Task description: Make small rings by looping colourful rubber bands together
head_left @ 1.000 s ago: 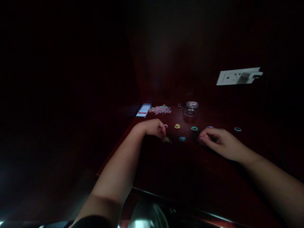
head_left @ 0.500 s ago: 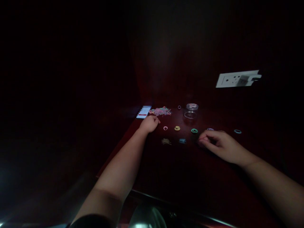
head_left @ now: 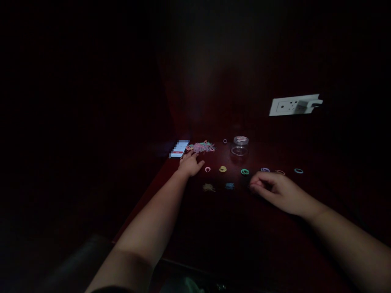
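Observation:
My left hand (head_left: 190, 164) has its fingers spread at the near edge of a mixed pile of small coloured bands (head_left: 202, 147). The fingers of my right hand (head_left: 276, 189) are pinched together low over the table; what they hold, if anything, is too small to name. Between the hands lie a pink band (head_left: 207, 169), yellow bands (head_left: 222, 169) and green bands (head_left: 244, 172). Purple bands (head_left: 265, 169), an orange band (head_left: 280, 172) and a blue band (head_left: 298, 171) continue the row. Nearer are a brownish bunch (head_left: 209, 187) and a blue bunch (head_left: 230, 186).
A lit phone (head_left: 179, 149) lies left of the pile. Behind the row stands a clear lidded jar (head_left: 240, 147), with a lone purple band (head_left: 225, 141) to its left. A socket panel (head_left: 295, 105) with a plug is on the back wall. The dark red table's left edge runs beneath my left forearm.
My left hand has opened, its fingers spreading toward the pile. My right hand stays pinched near the same spot. The whole view has shifted slightly, and the orange band now shows more.

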Available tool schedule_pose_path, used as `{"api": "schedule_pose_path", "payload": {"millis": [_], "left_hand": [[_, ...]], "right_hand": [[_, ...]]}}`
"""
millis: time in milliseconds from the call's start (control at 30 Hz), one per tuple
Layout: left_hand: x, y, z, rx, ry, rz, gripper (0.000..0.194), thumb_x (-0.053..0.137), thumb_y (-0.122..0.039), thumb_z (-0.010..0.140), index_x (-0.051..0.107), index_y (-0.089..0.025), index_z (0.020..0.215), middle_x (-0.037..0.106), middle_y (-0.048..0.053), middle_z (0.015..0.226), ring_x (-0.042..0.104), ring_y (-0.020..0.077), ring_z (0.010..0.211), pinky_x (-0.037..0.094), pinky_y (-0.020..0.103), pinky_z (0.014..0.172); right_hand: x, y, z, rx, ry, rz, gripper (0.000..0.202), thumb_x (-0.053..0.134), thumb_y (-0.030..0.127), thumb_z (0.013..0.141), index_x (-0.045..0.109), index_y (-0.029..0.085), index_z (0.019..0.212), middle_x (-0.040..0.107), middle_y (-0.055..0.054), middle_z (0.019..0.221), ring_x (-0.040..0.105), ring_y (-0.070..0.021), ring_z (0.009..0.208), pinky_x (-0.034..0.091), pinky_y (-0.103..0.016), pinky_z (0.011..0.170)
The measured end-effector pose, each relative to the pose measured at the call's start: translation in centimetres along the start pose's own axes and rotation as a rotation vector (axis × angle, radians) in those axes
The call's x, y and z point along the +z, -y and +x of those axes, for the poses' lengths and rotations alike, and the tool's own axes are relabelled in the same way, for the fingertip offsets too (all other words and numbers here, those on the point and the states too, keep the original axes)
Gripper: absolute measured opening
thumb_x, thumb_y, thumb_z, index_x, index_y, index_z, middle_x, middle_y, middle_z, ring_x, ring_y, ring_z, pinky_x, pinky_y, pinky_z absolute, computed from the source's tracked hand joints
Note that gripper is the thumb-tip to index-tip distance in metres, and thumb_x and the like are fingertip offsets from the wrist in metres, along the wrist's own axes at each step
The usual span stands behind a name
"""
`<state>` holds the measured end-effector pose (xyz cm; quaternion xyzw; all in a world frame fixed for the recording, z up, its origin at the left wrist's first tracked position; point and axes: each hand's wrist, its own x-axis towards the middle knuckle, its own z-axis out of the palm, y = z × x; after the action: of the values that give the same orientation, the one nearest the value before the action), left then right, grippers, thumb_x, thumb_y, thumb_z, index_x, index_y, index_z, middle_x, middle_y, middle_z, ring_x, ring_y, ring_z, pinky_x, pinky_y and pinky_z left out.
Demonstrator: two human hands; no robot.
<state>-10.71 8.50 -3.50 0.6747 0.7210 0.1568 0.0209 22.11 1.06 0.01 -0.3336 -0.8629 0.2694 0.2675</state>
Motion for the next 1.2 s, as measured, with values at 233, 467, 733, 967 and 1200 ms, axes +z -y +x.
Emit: {"api": "schedule_pose_path", "payload": {"millis": [233, 467, 733, 967, 1200], "left_hand": [[0.1, 0.17, 0.31, 0.019, -0.035, -0.017, 0.056, 0.054, -0.051, 0.087, 0.058, -0.015, 0.131, 0.056, 0.014, 0.14, 0.049, 0.0323, 0.13, 0.036, 0.042, 0.11], [0.31, 0.48, 0.54, -0.006, -0.127, -0.108, 0.042, 0.057, -0.04, 0.088, 0.06, -0.017, 0.122, 0.064, 0.011, 0.126, 0.058, 0.0253, 0.119, 0.042, 0.033, 0.104], [0.19, 0.39, 0.48, -0.028, -0.097, -0.11, 0.049, 0.062, -0.046, 0.084, 0.06, -0.017, 0.123, 0.064, 0.013, 0.127, 0.058, 0.03, 0.118, 0.043, 0.039, 0.103], [-0.09, 0.04, 0.35, 0.007, -0.069, -0.113, 0.043, 0.06, -0.041, 0.085, 0.066, -0.019, 0.122, 0.063, 0.009, 0.132, 0.054, 0.0297, 0.124, 0.038, 0.039, 0.109], [-0.45, 0.27, 0.54, -0.01, -0.096, -0.222, 0.022, 0.059, -0.025, 0.084, 0.072, -0.021, 0.102, 0.075, 0.005, 0.101, 0.069, 0.0196, 0.092, 0.051, 0.027, 0.086]], "right_hand": [[0.05, -0.01, -0.13, 0.007, 0.002, -0.006, 0.022, 0.053, 0.036, 0.092, 0.059, 0.019, 0.079, 0.049, 0.001, 0.065, 0.044, -0.0128, 0.059, 0.038, -0.025, 0.055], [0.06, -0.21, -0.11, 0.009, 0.011, 0.012, 0.022, 0.052, 0.036, 0.093, 0.059, 0.019, 0.08, 0.051, 0.001, 0.066, 0.046, -0.0132, 0.061, 0.039, -0.025, 0.057], [0.11, -0.32, -0.14, 0.024, 0.022, 0.031, 0.023, 0.052, 0.037, 0.093, 0.058, 0.019, 0.08, 0.048, 0.002, 0.066, 0.044, -0.013, 0.06, 0.038, -0.025, 0.057], [0.14, -0.14, -0.03, 0.02, 0.011, 0.023, 0.021, 0.053, 0.036, 0.092, 0.058, 0.019, 0.079, 0.049, 0.001, 0.066, 0.044, -0.0128, 0.061, 0.038, -0.025, 0.057], [0.06, -0.15, -0.21, 0.013, 0.01, 0.026, 0.022, 0.053, 0.036, 0.093, 0.058, 0.019, 0.079, 0.049, 0.002, 0.065, 0.043, -0.0123, 0.059, 0.038, -0.025, 0.055]]}}
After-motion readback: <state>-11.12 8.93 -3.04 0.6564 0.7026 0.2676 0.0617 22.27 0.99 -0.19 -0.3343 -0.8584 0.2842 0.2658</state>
